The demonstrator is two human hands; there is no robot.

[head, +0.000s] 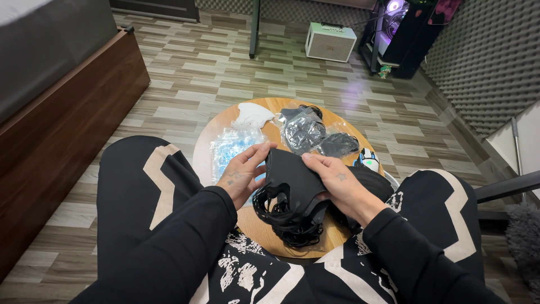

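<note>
Over a small round wooden table [264, 232] I hold a stack of black face masks [289, 183] with both hands. My left hand [243, 173] grips the stack's left edge, fingers curled over its top. My right hand [338, 183] pinches the right side, thumb on top. Black ear loops [281, 217] hang in a tangle below the stack. My knees in black and white trousers flank the table.
On the table lie a clear bag of blue pieces [233, 145], a white mask [251, 115], clear bags of black masks [304, 130] and a small white gadget [368, 159]. A wooden bed frame [62, 124] is left; a white speaker [330, 41] and lit computer tower [396, 28] stand beyond.
</note>
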